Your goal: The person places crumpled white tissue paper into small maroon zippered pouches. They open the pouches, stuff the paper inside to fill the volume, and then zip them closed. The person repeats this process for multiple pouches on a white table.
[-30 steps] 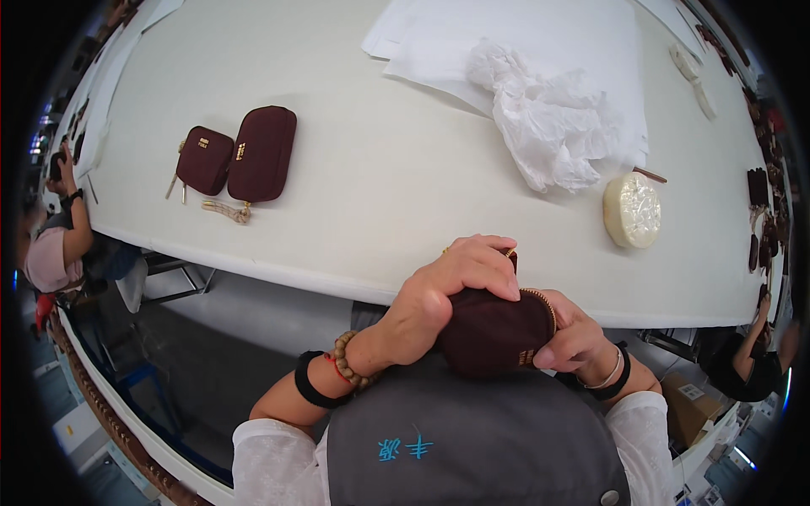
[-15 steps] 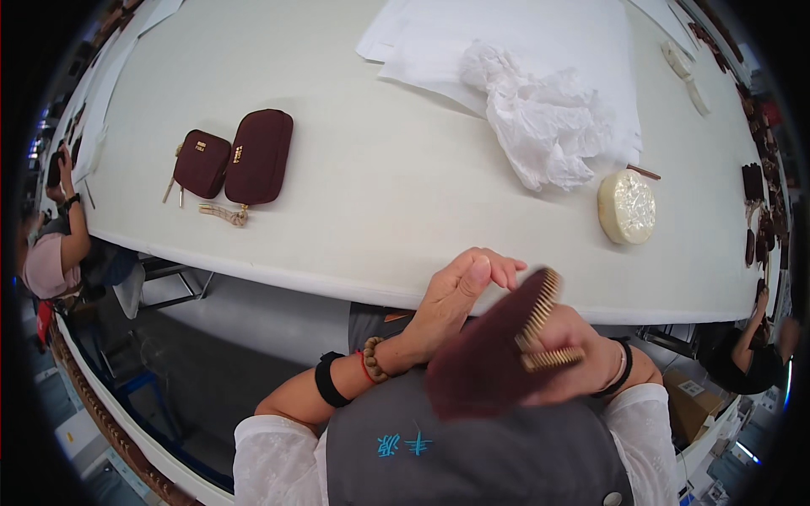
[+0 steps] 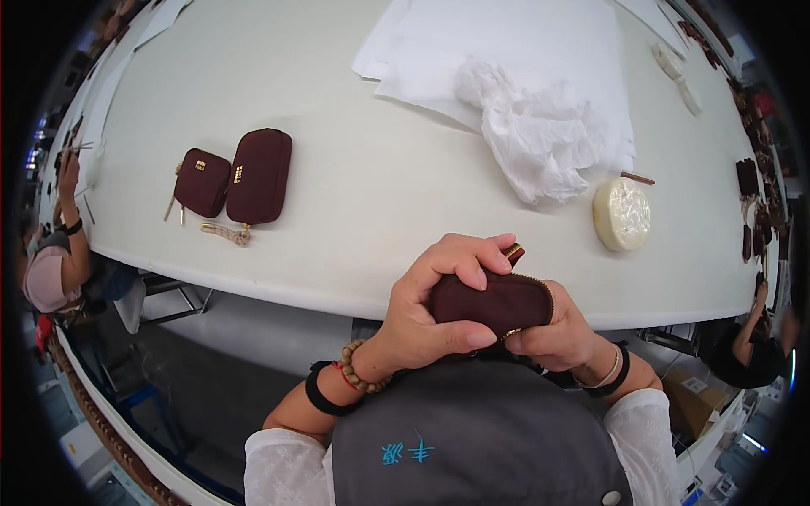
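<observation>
A dark maroon zip pouch (image 3: 488, 304) is held between both hands in front of my apron, just over the table's near edge. My left hand (image 3: 439, 291) wraps its left end, thumb below and fingers over the top. My right hand (image 3: 564, 336) grips the right end, its thumb at the lower edge beside a small gold-coloured piece. Gold zip teeth run along the pouch's upper and right edge. A maroon tab (image 3: 513, 252) with a light edge sticks up near my left fingertips. The right fingers behind the pouch are mostly hidden.
Two maroon pouches, a smaller one (image 3: 204, 183) and a larger one (image 3: 259, 177), lie at the left with a beige strap (image 3: 228, 234). Crumpled white tissue (image 3: 540, 139) and a round cream roll (image 3: 623, 216) are at the right. People work at both sides.
My left hand, earlier apart from the pouch, now holds it. The pouch has turned from a tilted position, zip teeth spread apart, to lie roughly level between both hands.
</observation>
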A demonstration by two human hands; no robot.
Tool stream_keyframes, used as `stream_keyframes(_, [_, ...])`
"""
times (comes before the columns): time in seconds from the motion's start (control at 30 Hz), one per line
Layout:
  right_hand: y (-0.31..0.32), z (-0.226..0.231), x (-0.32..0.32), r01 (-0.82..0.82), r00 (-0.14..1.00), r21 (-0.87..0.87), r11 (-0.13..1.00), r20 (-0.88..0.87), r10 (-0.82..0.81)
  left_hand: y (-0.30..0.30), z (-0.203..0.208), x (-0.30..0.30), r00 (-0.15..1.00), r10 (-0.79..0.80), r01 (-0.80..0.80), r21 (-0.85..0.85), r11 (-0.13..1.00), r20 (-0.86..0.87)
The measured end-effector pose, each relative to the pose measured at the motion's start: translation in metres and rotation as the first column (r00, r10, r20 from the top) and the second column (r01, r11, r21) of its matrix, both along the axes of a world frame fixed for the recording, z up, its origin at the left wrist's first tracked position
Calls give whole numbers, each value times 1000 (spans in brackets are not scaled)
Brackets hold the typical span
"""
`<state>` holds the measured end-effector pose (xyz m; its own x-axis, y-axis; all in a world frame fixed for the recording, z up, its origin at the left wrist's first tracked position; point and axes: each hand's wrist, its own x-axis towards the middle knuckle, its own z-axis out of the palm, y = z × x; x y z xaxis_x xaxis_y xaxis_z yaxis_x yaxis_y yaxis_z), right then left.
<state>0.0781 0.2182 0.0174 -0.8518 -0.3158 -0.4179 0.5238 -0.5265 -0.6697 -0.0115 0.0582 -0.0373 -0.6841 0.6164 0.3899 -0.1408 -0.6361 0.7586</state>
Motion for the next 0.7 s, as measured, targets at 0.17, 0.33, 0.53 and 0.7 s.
stream_keyframes(0.17, [-1, 0, 3, 111, 992, -70, 991, 75, -106, 1, 0, 8, 993, 8, -1, -60, 998, 114])
stream_keyframes(0.33, [-5, -1, 4, 122, 986, -204, 971, 139, -95, -4, -5, 0, 995, 51, -58, -82, 995, -83])
stream_keyframes(0.53, [-5, -10, 2, 89, 993, -127, 988, 88, -78, -6, -4, 4, 997, 77, -80, -189, 979, -21])
stream_keyframes(0.7, [-6, -15, 3, -62, 997, -23, 998, 53, 64, -9, 14, -3, 972, -83, 137, -245, 960, 219])
